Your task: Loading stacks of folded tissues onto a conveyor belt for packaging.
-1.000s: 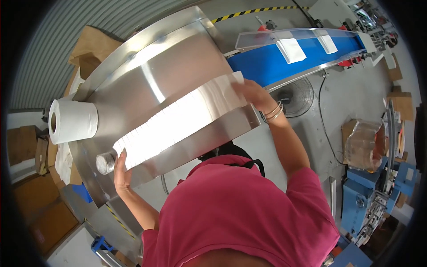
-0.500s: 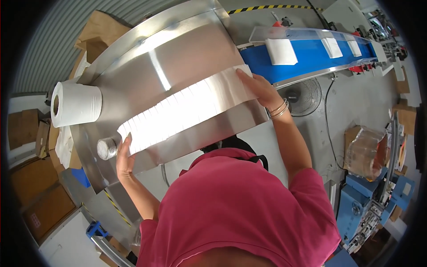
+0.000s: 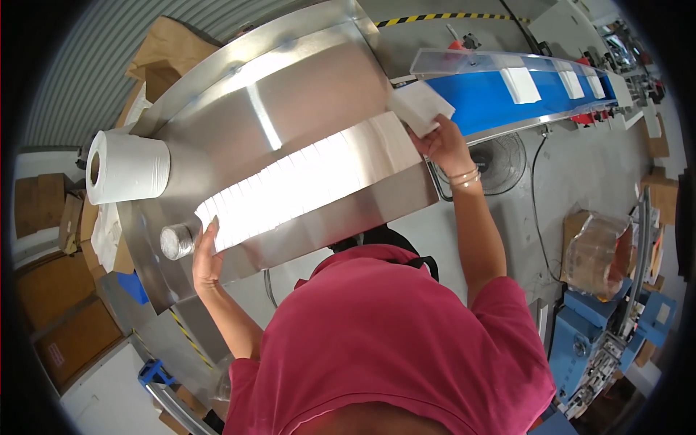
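Right hand [image 3: 444, 142] apparently grips a tissue stack [image 3: 420, 106] beside blue conveyor [image 3: 486, 101].

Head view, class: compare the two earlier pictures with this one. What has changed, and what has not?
The right hand has lifted a small stack of tissues off the row's right end toward the blue conveyor. The left hand stays against the long tissue row; the paper roll is unmoved.

Brushed steel worktop [image 3: 304, 80], smooth and shiny with a bright glare streak. On it lies a long row of soft, matt white paper tissues [image 3: 290, 190]. A large roll of white paper [image 3: 127, 167] looks matt and slightly fluffy. The blue conveyor belt [image 3: 482, 98] is smooth. Nearby cardboard boxes [image 3: 43, 210] are dull brown.
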`<state>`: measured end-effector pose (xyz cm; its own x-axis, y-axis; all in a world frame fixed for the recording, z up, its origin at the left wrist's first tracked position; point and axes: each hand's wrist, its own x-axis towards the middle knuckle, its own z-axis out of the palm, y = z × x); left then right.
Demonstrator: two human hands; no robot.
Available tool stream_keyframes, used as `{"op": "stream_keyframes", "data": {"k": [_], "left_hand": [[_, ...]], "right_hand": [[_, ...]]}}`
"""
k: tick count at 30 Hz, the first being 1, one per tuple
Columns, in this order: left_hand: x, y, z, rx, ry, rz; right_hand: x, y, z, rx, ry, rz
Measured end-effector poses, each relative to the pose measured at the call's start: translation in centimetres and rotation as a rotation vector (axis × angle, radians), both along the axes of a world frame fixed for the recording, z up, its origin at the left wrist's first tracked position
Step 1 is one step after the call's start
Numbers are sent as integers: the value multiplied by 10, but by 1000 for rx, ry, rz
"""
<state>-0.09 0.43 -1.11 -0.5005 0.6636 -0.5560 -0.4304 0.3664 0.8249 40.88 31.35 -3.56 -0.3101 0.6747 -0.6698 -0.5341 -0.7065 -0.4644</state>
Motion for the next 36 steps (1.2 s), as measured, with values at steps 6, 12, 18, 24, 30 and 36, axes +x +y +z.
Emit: {"op": "stream_keyframes", "data": {"k": [6,12,18,24,30,36], "left_hand": [[2,0,2,-11,-4,-3],[1,6,0,-15,0,-21],[1,4,-1,-13,-14,-6],[2,4,-1,-11,-18,-2],[17,17,6,-14,-10,-42],[18,17,5,-25,-4,-30]], "right_hand": [[-37,-38,38,700,-535,604],[-40,-30,30,427,-342,517],[-28,-27,12,668,-541,601],[12,-12,-33,1662,-1246,469],[-11,-18,-62,657,-216,485],[-44,-39,37,454,-305,502]]}}
